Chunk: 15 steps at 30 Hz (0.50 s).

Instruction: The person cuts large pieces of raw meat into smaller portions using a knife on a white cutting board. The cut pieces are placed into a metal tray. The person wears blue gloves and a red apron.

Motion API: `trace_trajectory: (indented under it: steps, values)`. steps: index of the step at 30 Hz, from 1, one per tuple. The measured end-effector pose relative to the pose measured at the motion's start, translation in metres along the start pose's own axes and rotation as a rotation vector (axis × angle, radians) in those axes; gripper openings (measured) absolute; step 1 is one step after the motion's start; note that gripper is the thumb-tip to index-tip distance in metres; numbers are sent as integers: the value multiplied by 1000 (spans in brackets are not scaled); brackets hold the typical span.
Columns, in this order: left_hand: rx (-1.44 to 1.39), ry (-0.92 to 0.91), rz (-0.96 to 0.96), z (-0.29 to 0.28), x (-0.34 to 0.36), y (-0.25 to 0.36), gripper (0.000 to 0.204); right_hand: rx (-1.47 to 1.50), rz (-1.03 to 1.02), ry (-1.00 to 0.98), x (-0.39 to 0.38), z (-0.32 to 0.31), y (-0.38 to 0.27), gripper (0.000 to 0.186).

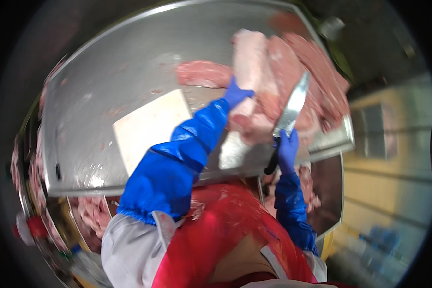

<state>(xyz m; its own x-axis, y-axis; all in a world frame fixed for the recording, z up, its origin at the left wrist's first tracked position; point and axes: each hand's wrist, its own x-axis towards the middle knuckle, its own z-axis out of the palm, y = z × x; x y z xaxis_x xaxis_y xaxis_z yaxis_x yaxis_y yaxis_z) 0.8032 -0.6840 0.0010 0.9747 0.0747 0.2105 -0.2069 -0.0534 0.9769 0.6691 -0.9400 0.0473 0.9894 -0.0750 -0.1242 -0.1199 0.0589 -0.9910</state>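
Note:
My left hand [236, 94], in a purple glove, grips the side of a long pale pork loin [249, 57] at the far middle of the steel table. Its thumb lies over the meat; the other fingers are partly hidden. A large knife [293, 105] with a wide blade and black handle is in my closed right hand [287, 151], also gloved. The blade points up and away, above several more pork loins [314, 62] heaped at the right. A shorter piece of pink meat [204, 73] lies just left of my left hand.
A white cutting board [151, 125] lies on the steel table [91, 105], partly behind my left sleeve. Below the table's near edge stand a bin [329, 192] with meat pieces at right and meat trimmings [93, 211] in another at left. Scraps dot the tabletop.

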Motion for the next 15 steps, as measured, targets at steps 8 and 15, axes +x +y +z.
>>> trace_trajectory:
  steps: [8, 15]
  values:
    - [-1054, 3, -646, -19, -141, 31, 45, 198, 152, -436, 32, 96, -18, 8]
    - [-973, 167, -557, -146, -246, 144, 41, 257, 222, -664, -70, 182, -58, 28]
